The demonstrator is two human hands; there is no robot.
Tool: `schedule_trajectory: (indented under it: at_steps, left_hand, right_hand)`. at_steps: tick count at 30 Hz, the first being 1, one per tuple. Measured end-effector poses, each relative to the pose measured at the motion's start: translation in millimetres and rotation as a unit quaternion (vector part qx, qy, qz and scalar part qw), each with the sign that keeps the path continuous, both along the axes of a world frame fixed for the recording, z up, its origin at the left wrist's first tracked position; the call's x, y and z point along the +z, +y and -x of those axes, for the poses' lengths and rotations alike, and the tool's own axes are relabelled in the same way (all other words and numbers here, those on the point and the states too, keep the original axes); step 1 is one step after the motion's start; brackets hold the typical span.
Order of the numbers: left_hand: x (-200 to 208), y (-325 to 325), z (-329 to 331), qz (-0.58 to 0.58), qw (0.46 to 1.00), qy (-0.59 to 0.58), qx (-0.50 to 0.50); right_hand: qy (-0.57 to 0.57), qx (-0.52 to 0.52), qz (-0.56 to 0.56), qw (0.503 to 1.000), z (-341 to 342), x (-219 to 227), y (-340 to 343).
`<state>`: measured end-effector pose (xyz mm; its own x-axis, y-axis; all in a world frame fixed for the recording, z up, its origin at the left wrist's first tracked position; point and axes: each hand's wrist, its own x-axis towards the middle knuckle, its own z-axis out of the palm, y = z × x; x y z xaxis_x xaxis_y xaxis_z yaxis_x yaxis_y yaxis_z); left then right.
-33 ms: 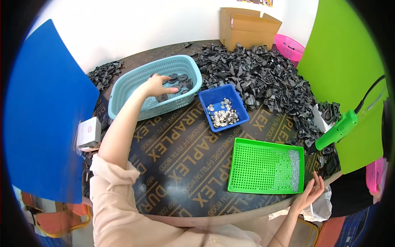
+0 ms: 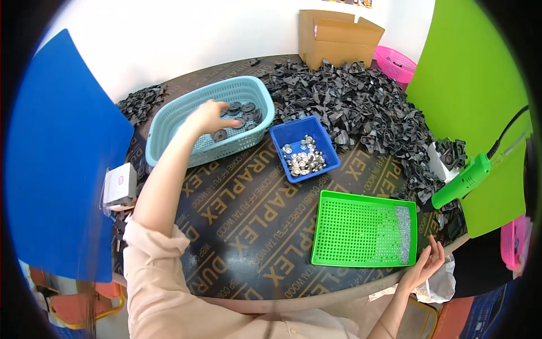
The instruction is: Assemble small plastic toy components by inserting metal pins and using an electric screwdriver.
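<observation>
Head view: the left hand (image 2: 208,117) was held over the light blue basket (image 2: 231,149), thumb and fingers parted wide, among black discs (image 2: 248,106) spread on its floor; whether one was touched could not be told from this angle. The right hand (image 2: 423,268) was placed, fingers loosely spread, just beside the green tray (image 2: 344,231). Metal caps (image 2: 305,163) were contained in the blue bin (image 2: 293,133) between basket and tray.

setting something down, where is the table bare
Widest bare tabletop: left of the green tray, this side of the teal basket and blue bin. A smaller one lies between bin, tray and black parts, which crowd the far right.
</observation>
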<state>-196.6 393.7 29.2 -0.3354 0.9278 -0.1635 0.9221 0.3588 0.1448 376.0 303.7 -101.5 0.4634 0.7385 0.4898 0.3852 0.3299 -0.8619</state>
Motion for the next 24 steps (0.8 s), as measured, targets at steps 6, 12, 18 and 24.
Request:
schedule_trajectory:
  at_steps: [6, 12, 18, 24]
  left_hand:
    - [35.8, -99.9, 69.4, -0.067, 0.926, 0.29, 0.232]
    - [-1.1, -161.1, 107.9, -0.045, 0.928, -0.154, 0.336]
    - [-38.8, -157.2, 122.8, -0.274, 0.754, -0.481, 0.354]
    - [1.0, -197.6, 98.4, -0.485, 0.675, -0.51, 0.223]
  right_hand:
    - [-0.014, -0.006, -0.004, 1.0, -2.9, -1.3, -1.8]
    - [0.018, -0.032, -0.037, 0.999, -3.2, -9.3, 0.1]
    - [0.048, -0.037, -0.049, 0.997, -1.5, -2.1, 0.7]
    - [0.048, -0.046, -0.051, 0.996, -10.6, -5.9, 1.9]
